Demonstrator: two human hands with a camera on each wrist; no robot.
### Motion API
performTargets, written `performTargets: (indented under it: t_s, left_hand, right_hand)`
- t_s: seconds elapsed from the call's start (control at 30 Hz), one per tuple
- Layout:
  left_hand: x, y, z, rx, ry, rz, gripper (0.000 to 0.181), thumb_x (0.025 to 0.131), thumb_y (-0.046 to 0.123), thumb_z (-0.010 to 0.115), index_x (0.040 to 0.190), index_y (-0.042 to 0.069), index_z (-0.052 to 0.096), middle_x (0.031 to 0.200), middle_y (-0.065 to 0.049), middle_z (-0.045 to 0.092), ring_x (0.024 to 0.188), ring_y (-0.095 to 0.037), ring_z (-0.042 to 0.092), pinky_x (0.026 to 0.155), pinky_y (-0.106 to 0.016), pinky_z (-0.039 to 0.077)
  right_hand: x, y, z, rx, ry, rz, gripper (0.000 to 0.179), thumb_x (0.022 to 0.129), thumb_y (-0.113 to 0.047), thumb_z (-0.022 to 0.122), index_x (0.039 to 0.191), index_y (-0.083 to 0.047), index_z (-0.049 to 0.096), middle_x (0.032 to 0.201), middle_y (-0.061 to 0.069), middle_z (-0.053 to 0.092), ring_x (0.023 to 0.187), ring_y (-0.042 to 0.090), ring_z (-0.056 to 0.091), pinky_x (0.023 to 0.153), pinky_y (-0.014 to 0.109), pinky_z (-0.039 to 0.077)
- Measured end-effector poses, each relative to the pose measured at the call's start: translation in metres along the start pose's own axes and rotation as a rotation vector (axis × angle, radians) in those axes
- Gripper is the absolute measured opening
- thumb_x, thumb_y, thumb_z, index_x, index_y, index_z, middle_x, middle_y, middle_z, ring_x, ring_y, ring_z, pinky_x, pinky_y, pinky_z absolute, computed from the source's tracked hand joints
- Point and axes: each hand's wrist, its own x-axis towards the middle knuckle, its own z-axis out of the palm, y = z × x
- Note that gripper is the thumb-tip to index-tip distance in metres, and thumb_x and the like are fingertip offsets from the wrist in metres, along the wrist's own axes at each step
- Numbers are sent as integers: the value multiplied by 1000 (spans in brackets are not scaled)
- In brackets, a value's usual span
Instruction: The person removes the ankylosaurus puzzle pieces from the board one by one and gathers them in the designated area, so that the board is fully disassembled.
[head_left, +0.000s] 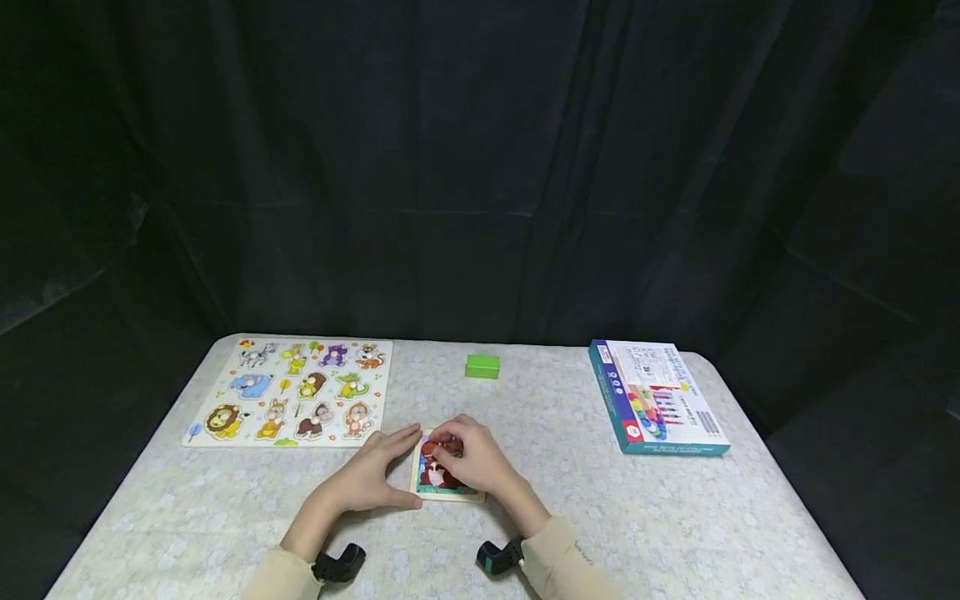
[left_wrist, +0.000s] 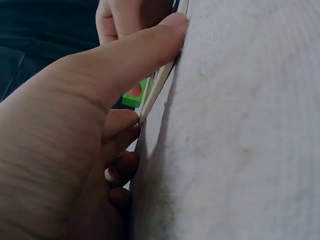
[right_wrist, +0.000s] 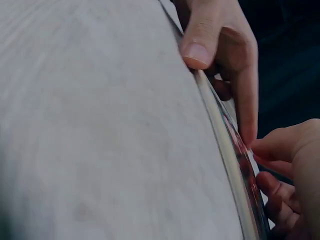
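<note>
A small wooden picture puzzle (head_left: pixel 437 476) with a light frame and a red-brown figure lies on the cloth in front of me. My left hand (head_left: pixel 371 473) holds it by its left side, thumb at the near corner and fingers at the far one. In the left wrist view, the thumb (left_wrist: pixel 135 57) runs along the frame's edge. Over the puzzle's upper right part is my right hand (head_left: pixel 477 456), its thumb and fingers bent down onto the picture. I cannot tell whether a loose piece is between those fingertips.
A large animal peg board (head_left: pixel 287 408) lies at the left, its near right corner close to my left hand. Beyond the puzzle stands a green block (head_left: pixel 482 367). A flat toy box (head_left: pixel 663 400) lies at the right. A dark curtain (head_left: pixel 480 183) hangs behind the table.
</note>
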Motion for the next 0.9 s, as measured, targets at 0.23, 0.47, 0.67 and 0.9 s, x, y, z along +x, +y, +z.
performTargets:
  t_s: [0.23, 0.47, 0.67, 0.9]
  left_hand:
    - [-2, 1, 1, 4, 23, -12, 109, 75, 47, 94, 162, 5, 43, 170, -8, 40, 133, -31, 46, 116, -65, 37]
    - [-4, 0, 2, 45, 29, -17, 109, 76, 51, 93, 162, 8, 44, 169, -4, 42, 110, -13, 44, 108, -53, 46]
    - [-4, 0, 2, 61, 22, -18, 105, 79, 51, 91, 162, 9, 44, 170, -3, 40, 106, -9, 42, 105, -48, 47]
    - [-3, -1, 3, 69, 24, 2, 103, 79, 50, 91, 160, 5, 46, 169, -5, 41, 108, -10, 43, 105, -48, 46]
  right_hand:
    - [3, -6, 5, -122, -12, -18, 20, 99, -20, 70, 117, -18, 78, 109, 0, 67, 101, 19, 59, 90, 43, 50]
    - [3, -9, 6, -147, -5, -3, 19, 99, -21, 69, 116, -21, 78, 106, -1, 66, 101, 19, 58, 92, 45, 48]
    - [7, -9, 8, -149, 1, 20, 20, 97, -22, 69, 115, -20, 77, 102, -2, 66, 95, 17, 56, 86, 40, 46]
    - [9, -8, 10, -140, 37, 23, 20, 93, -19, 70, 111, -17, 77, 95, -2, 65, 89, 15, 55, 82, 39, 44]
